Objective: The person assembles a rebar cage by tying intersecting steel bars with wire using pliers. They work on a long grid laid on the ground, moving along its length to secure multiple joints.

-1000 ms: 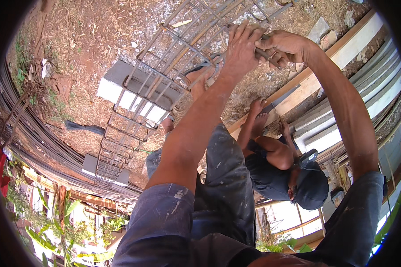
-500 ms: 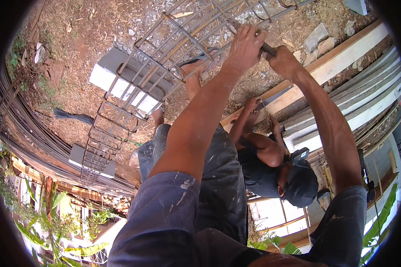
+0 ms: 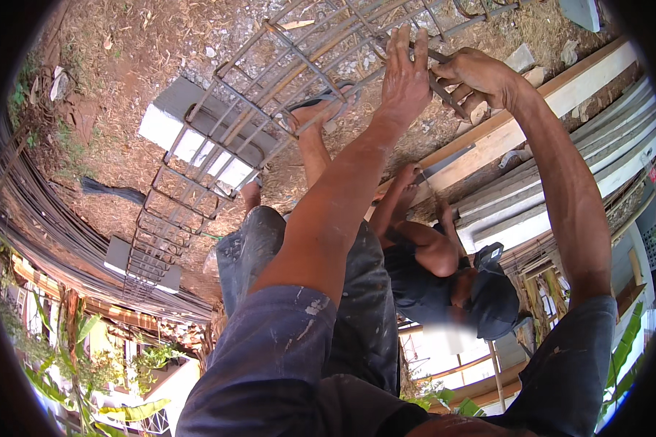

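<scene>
My left hand [image 3: 406, 84] has its fingers stretched out over the rebar cage [image 3: 299, 54], close to a dark, narrow metal tool [image 3: 450, 99]. Whether its palm touches the tool cannot be made out. From the other side, my right hand [image 3: 481, 76] curls its fingers and thumb around the tool. The tool seems to have two bars spread apart, but its working end is hidden by my hands. The cage is made of long steel bars with square stirrups and runs from the top of the view down to the lower left.
Grey-and-white blocks [image 3: 169, 109] sit under the cage. To the right, a co-worker in a dark cap [image 3: 494, 302] crouches by a wooden beam [image 3: 488, 151] with a saw-like blade. Stacked pale concrete posts [image 3: 561, 182] lie beyond. Long thin bars [image 3: 44, 218] bundle at the left.
My left hand has gone from a closed grip on the dark bar to straightened fingers. My right hand has moved up and right, loosening its fist, and the tool has turned.
</scene>
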{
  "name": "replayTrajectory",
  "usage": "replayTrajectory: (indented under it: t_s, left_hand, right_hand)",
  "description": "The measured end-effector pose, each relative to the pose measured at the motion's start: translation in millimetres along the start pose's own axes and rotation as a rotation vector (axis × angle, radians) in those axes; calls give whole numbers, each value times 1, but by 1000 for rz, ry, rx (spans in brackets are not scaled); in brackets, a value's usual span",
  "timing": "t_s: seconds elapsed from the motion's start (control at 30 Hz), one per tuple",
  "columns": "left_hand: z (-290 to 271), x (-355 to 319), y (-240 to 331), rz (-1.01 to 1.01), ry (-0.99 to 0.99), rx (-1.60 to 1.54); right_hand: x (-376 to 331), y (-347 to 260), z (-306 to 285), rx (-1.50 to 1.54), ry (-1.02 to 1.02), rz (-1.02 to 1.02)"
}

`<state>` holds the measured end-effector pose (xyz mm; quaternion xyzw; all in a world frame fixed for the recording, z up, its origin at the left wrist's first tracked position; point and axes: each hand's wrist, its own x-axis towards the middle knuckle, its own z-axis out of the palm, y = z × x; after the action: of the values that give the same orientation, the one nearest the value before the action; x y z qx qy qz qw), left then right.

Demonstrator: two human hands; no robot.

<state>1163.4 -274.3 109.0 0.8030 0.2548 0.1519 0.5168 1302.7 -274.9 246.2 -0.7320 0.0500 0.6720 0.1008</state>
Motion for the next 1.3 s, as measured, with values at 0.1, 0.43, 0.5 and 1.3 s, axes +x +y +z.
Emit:
replayTrajectory:
  t_s: [0.1,0.43,0.5,1.3]
  left_hand:
    - [3,9,5,-31,98,-23]
    - [-25,69,-4,-56,-223,1]
    - [-32,80,0,-104,-438,-26]
    - [-24,14,-27,251,-232,-15]
  right_hand:
    - [3,-19,-12,-94,-32,27]
    - [-5,-27,9,-1730,585,-460]
    - [1,-25,6,-1592,483,-275]
    - [15,37,23,357,-153,108]
